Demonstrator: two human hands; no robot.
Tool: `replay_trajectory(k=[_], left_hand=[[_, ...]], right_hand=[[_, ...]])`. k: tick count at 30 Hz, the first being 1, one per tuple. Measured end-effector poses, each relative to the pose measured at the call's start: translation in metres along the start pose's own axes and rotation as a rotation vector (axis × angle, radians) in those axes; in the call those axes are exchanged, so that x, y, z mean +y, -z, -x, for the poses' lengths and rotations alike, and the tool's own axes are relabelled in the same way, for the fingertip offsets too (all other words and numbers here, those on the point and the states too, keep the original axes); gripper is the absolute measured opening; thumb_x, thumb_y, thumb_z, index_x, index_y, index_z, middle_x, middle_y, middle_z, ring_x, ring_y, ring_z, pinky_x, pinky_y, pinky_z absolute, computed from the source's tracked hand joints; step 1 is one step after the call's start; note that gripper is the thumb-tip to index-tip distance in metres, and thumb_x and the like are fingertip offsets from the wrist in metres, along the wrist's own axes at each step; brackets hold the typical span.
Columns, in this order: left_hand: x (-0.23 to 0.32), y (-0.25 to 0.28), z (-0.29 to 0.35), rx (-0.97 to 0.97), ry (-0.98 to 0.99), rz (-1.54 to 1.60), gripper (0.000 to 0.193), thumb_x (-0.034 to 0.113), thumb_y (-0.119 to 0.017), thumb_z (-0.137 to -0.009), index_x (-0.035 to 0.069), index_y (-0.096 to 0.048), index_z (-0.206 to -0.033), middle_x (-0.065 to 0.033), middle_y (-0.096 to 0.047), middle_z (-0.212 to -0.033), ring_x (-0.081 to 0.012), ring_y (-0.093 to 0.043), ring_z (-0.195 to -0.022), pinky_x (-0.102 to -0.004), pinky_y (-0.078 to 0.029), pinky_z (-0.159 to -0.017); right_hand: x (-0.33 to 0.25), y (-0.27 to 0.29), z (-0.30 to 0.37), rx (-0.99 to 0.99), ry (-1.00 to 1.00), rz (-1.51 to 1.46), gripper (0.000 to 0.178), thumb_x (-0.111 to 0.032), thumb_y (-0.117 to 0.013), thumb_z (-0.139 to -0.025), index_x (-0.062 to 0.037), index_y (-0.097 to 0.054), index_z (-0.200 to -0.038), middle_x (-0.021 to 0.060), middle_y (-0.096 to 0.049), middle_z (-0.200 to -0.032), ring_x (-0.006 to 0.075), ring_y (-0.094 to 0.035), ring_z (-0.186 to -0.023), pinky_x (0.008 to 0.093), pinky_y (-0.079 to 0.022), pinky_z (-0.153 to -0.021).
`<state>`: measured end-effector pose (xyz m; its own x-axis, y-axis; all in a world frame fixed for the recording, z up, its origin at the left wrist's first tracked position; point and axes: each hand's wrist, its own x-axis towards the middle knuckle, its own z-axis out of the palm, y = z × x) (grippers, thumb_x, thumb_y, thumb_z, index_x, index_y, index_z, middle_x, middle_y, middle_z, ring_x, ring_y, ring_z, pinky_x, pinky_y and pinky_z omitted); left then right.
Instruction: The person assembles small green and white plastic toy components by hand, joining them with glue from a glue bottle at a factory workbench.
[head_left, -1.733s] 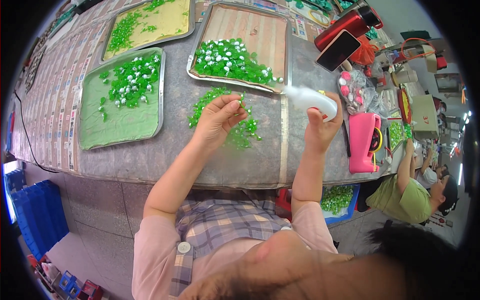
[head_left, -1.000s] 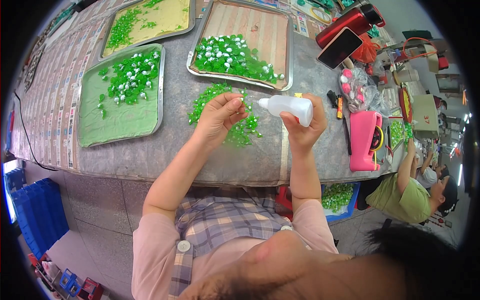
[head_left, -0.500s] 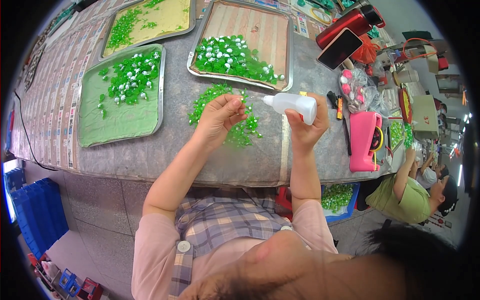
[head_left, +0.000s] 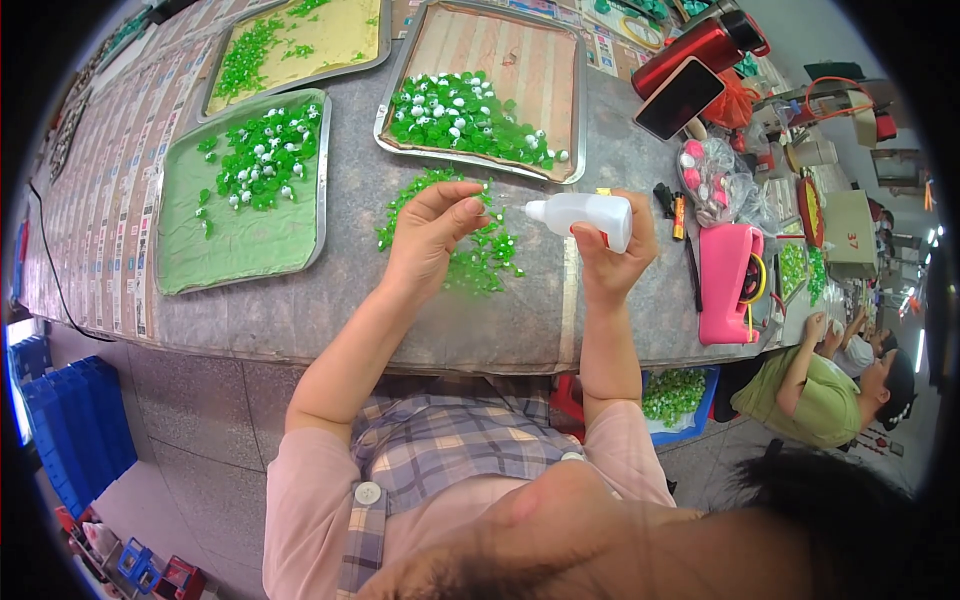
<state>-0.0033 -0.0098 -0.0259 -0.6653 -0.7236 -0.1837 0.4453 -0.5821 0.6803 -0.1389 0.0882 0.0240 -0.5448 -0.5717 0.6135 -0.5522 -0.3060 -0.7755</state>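
Note:
My right hand (head_left: 622,262) is wrapped round a translucent white squeeze bottle (head_left: 580,213), tilted nearly level with its thin nozzle pointing left. Across a short gap from the nozzle, my left hand (head_left: 428,240) is pinched, thumb against forefinger; whatever sits between the tips is too small to make out. Beneath both hands, small green pieces with white dots (head_left: 487,268) lie scattered on the grey tabletop (head_left: 400,335). Just beyond, a metal tray lined with brownish paper (head_left: 500,45) holds a heap of green pieces topped with white balls (head_left: 455,115).
On the left lies a green-lined tray (head_left: 200,255) with similar pieces; a yellow-lined tray (head_left: 330,45) is behind it. At right are a phone (head_left: 680,98), a red flask (head_left: 690,50), a pink tape dispenser (head_left: 722,285) and plastic bags (head_left: 715,180). A co-worker (head_left: 825,395) sits farther right.
The bottle has turned more level, and its nozzle has dipped slightly. My left hand's fingers have shifted a little, still pinched. The co-worker's arm has moved.

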Motion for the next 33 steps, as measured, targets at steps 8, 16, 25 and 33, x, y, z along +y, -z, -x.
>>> replay_trajectory(k=[8,16,25,33], left_hand=[[0.0,0.002,0.0,0.009,0.013,0.002,0.015,0.006,-0.058,-0.073,0.003,-0.054,-0.087,-0.0017,-0.055,-0.078,-0.0094,-0.052,-0.07,-0.0238,-0.046,-0.067],[-0.003,0.006,-0.003,0.005,0.019,0.037,0.014,0.006,-0.057,-0.073,0.003,-0.054,-0.087,-0.0014,-0.055,-0.076,-0.0093,-0.053,-0.069,-0.0244,-0.046,-0.066],[-0.002,0.003,-0.004,0.006,0.006,0.053,0.014,0.008,-0.057,-0.074,0.003,-0.054,-0.087,-0.0008,-0.055,-0.075,-0.0082,-0.052,-0.069,-0.0243,-0.047,-0.066],[0.001,0.006,-0.002,0.007,0.017,0.067,0.014,0.008,-0.057,-0.074,0.004,-0.055,-0.087,-0.0003,-0.055,-0.075,-0.0079,-0.052,-0.069,-0.024,-0.047,-0.066]], right_hand=[[0.005,0.004,-0.002,0.041,-0.028,-0.028,0.033,-0.021,-0.068,-0.064,-0.0011,-0.049,-0.082,0.0018,-0.05,-0.073,0.0073,-0.047,-0.066,0.0191,-0.038,-0.056],[0.076,0.047,-0.033,0.086,-0.386,-0.087,0.027,-0.009,-0.056,-0.074,0.0021,-0.048,-0.097,0.0053,-0.053,-0.088,0.0106,-0.05,-0.08,0.0228,-0.041,-0.068],[0.122,0.07,-0.026,0.136,-0.256,0.459,0.04,-0.006,-0.059,-0.069,0.0032,-0.04,-0.102,0.0122,-0.054,-0.092,0.017,-0.052,-0.086,0.0264,-0.04,-0.074],[0.071,0.022,-0.053,-0.371,0.114,0.857,0.013,-0.013,-0.06,-0.064,-0.0102,-0.06,-0.077,0.0063,-0.05,-0.074,0.0242,-0.048,-0.073,0.0335,-0.039,-0.065]])
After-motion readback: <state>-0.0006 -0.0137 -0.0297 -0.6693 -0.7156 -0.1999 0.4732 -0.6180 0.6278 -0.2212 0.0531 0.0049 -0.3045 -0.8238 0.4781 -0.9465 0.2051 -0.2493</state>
